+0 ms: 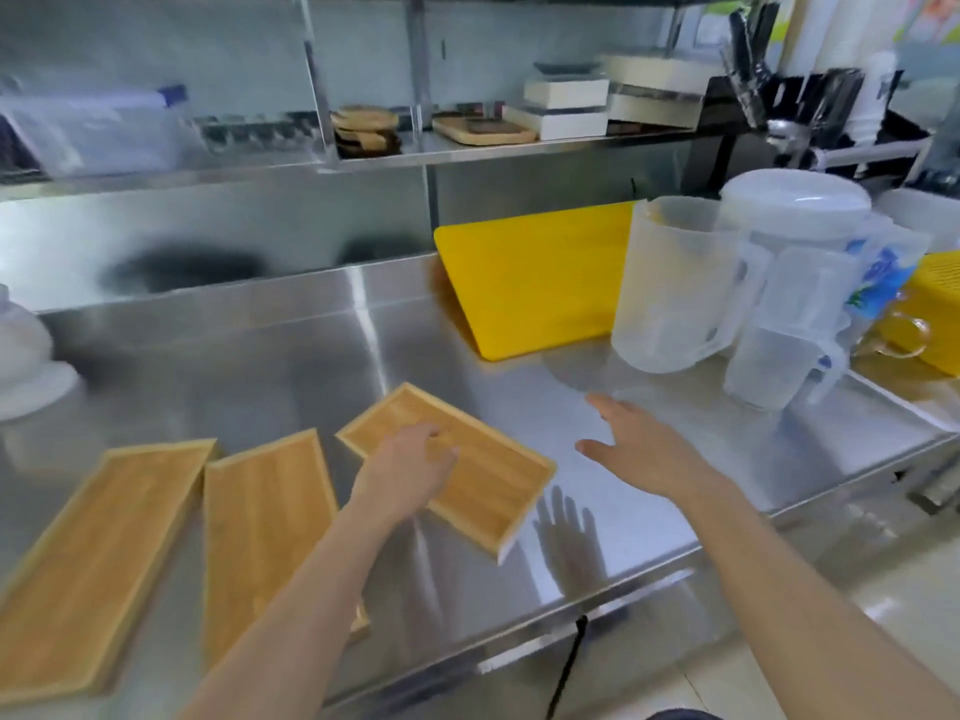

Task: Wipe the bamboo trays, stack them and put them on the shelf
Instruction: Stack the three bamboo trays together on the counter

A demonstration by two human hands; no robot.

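Resting on the desk (291,366): three bamboo trays, all open side up. Right tray (483,475) skewed diagonally, near corner just at the desk's near edge. Middle tray (260,517) just left of it, long axis running near to far, near end hidden under the left forearm. Left tray (98,553) angled, far corner close to the middle tray's far corner, contact hard to tell.

Left hand (410,467) lying on the right tray, fingers curled over its inner floor near the left rim; pressing or gripping, cannot tell from this angle. Right hand (639,449) held above bare steel to the right of that tray, fingers spread wide, palm down, holding nothing, apart from the tray. Reflection of spread fingers visible in the steel below it.

Far right on the desk: yellow cutting board (530,283) leaning against the back wall, clear plastic pitcher (675,288) just right of it and overlapping its edge in view. More clear pitchers (779,335) clustered behind and to the right, one with a white lid. Yellow basket (935,324) at far right edge.

Far left: white rounded object (26,356), partly cut off, blurred.

Shelf (467,145) above the back wall carrying round wooden coasters (363,129), a flat wooden board (483,129), white boxes (566,103) stacked. Black utensil holder (810,106) at far right.
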